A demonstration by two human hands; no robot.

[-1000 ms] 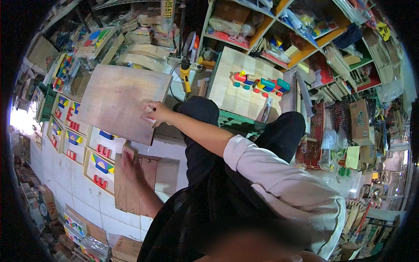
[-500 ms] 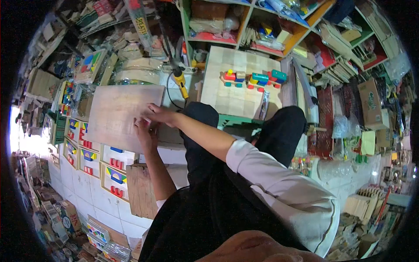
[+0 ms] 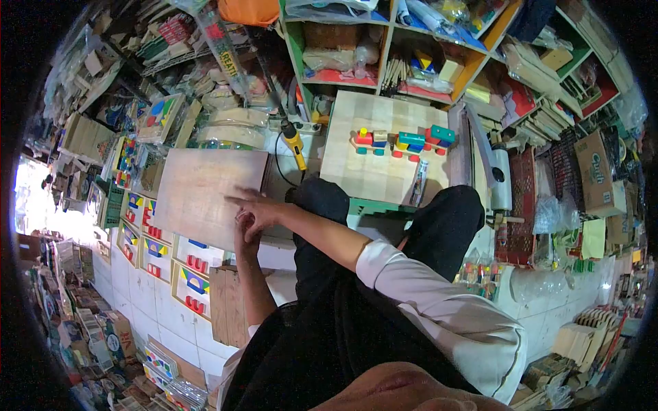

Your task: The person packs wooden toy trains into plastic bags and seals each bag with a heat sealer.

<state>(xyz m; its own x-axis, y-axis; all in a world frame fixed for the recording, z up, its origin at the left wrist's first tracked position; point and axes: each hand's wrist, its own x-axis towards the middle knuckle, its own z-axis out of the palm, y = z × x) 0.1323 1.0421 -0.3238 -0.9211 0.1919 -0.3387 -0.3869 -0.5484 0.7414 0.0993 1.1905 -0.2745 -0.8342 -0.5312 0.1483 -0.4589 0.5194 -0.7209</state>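
Hands meet at the near right edge of a big flat wooden board (image 3: 205, 195) that lies in front of the seated person. The right hand (image 3: 257, 211) rests on that edge with its pointing finger stretched flat across the wood and the other fingers bent, so it seems to press the board down and keep it from sliding. The left hand (image 3: 243, 229) sits just under the right one, at the same edge; its fingers are mostly hidden, so I cannot tell if they pinch anything or only touch the wood.

Puzzle boards (image 3: 154, 250) with blue, yellow and red shapes lie in rows on the tiled floor (image 3: 123, 301) beyond the board's lower edge, laid flat so each one shows. A smaller wooden plank (image 3: 229, 305) lies beside the left arm.

Farther off, a toy train (image 3: 404, 142) of bright blocks stands on a low table (image 3: 363, 171), and a yellow tool (image 3: 295, 144) lies near the board's top right corner.
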